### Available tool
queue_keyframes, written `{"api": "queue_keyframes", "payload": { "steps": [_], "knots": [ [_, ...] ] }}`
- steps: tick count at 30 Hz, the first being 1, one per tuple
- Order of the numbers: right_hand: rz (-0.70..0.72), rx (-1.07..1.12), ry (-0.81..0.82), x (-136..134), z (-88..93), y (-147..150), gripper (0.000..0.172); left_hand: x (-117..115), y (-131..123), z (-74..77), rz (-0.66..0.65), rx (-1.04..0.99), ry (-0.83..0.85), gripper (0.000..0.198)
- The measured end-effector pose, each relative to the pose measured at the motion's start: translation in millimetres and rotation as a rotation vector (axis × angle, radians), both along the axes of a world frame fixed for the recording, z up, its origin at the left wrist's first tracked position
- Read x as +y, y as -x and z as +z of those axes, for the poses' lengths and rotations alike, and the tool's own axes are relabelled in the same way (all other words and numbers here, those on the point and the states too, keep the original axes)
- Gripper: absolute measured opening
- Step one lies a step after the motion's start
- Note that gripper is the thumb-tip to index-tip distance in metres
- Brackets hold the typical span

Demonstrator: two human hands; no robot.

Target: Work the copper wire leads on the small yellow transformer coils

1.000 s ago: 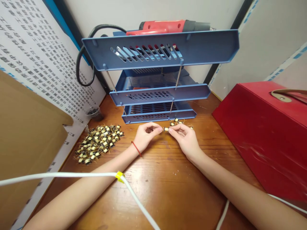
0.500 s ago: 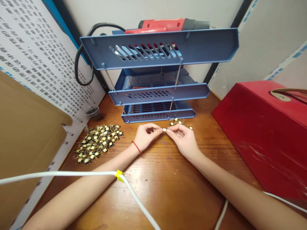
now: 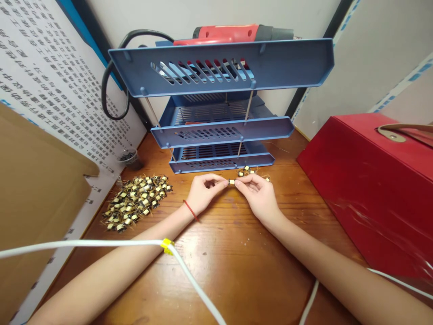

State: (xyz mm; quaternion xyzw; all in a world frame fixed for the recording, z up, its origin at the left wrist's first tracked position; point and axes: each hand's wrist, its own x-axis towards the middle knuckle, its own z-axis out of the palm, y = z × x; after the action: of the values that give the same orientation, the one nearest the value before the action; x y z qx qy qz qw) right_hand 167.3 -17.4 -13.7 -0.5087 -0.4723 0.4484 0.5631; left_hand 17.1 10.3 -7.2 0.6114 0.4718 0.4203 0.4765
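Note:
Between my two hands is a small yellow-and-black wire-wound transformer [image 3: 232, 182], raised a little in front of the blue rack. My left hand [image 3: 206, 192], with a red cord around its wrist, pinches the left end between thumb and fingertips. At the right end, the thumb and forefinger of my right hand [image 3: 257, 193] are closed on it. Fingertips cover both ends of the part, so any thin wires there cannot be made out. A pile of similar transformers [image 3: 137, 201] with copper-coloured wires lies left of my left hand. Several more transformers [image 3: 246, 170] lie just beyond my right hand.
A blue three-tier rack [image 3: 221, 67] stands at the back, with a red heat gun [image 3: 226, 34] on top. A clear cup of dark bits [image 3: 130, 159] is at the back left. On the right sits a red box [image 3: 365, 189]. A white cable [image 3: 101, 243] crosses the foreground.
The view has shifted slightly. Both hands keep their pinch on the transformer, and a little more of its dark left end shows.

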Motion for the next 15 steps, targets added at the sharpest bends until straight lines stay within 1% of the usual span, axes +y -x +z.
{"api": "queue_keyframes", "payload": {
  "steps": [15],
  "knots": [
    [-0.009, -0.002, -0.015, 0.0, 1.4, -0.3, 0.018, 0.2, 1.0, -1.7, -0.001, -0.001, -0.028, 0.021]
  ]
}}
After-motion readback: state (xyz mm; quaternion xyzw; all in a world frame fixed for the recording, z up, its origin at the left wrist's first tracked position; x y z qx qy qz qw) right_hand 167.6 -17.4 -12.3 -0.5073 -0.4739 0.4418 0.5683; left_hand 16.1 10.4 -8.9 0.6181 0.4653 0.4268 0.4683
